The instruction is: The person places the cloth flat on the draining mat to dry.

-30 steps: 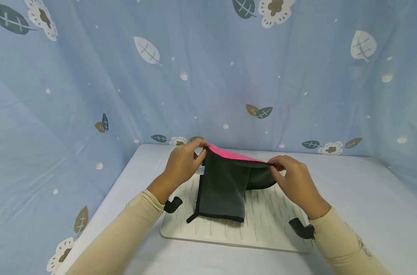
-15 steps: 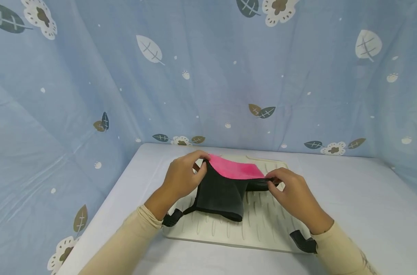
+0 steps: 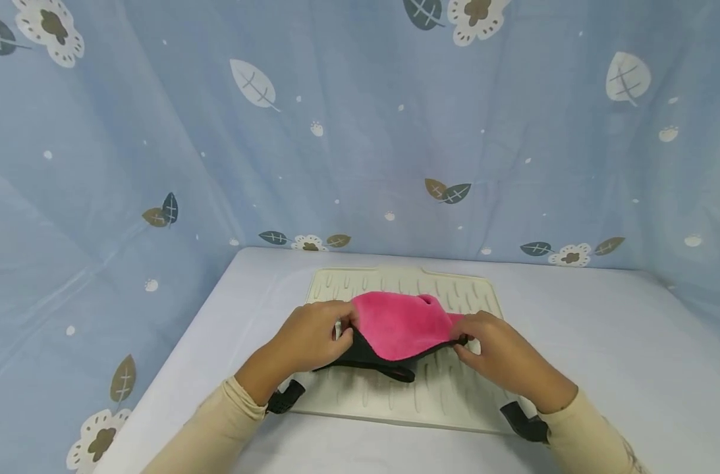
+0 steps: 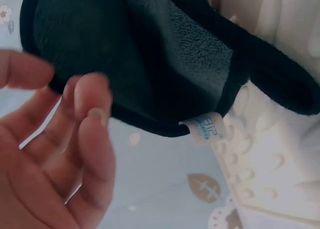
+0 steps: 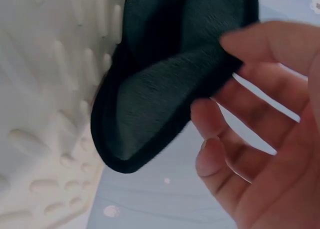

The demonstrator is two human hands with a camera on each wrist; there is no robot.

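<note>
A cleaning cloth, pink on one face and dark grey on the other with black edging, is held by two corners over the ribbed board. My left hand pinches its left corner between thumb and fingers. The right hand pinches the corner on the other side. In the left wrist view the grey face shows, with a small white label and a black loop at one corner. The right wrist view has a rounded grey corner hanging beside the board. The cloth's pink face is uppermost in the head view.
Beneath the cloth lies a cream board with raised ribs, on a white-covered table. A blue curtain with leaf and flower prints stands behind and at the sides. Black wrist mounts sit by both wrists.
Both hands have come down and nearer, lowering the cloth. More of its pink face shows and less of the grey one. Both corners have stayed pinched.
</note>
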